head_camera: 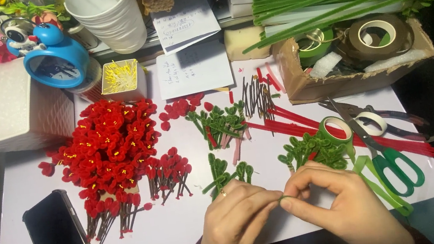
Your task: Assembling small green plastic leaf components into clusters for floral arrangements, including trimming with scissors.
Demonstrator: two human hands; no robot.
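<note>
Both hands bottom centre: left hand (239,220) & right hand (341,206) meet, fingers (291,202) pinching a small green fuzzy pipe-cleaner piece (282,200) just above the white tabletop (175,235). Done: big pile of red pipe-cleaner flowers (108,150) centre-left. Left, I'd judge: loose green curled leaf pieces (217,122) & red stems (304,123) mid-frame.

head view looks steeply down, close over the table (186,234), perhaps slightly tilted

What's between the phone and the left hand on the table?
Head view: between the phone and the left hand lie the lower stems of the red flower pile, then bare white table.
</note>
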